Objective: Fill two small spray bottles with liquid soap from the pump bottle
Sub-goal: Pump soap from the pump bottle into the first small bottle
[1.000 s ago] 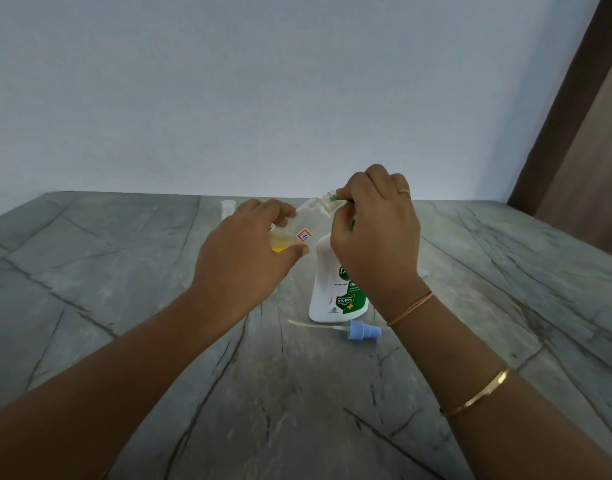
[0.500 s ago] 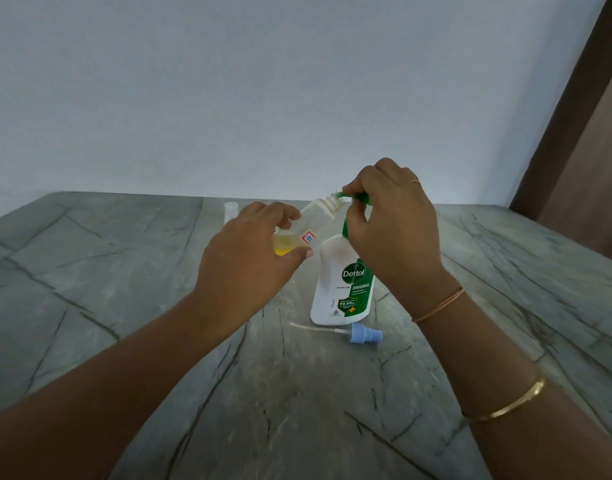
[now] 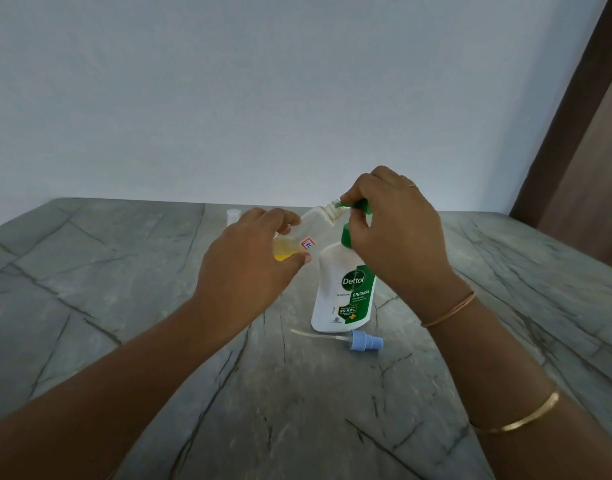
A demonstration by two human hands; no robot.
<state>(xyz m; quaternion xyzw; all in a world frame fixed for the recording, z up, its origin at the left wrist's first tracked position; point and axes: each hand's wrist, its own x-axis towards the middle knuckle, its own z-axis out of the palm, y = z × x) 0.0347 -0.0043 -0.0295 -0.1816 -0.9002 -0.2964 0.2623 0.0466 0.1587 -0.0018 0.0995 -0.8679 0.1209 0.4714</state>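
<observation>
right hand (image 3: 398, 237) risen, pinching spout of 1 pump bottle (image 3: 335, 292), left hand (image 3: 245, 271) gripping 1 spray bottle (image 3: 315, 225), 1 sprayer (image 3: 365, 342)

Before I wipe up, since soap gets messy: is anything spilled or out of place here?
No spill shows on the table. Only the blue spray head lies loose on its side before the pump bottle, its tube on the stone. The left hand tilts the small spray bottle to the nozzle.

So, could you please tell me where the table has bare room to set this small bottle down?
Bare table lies left of the left hand, right of the right hand, and nearest you, in front of the spray head. It is crowded around the pump bottle, where both hands work.
</observation>
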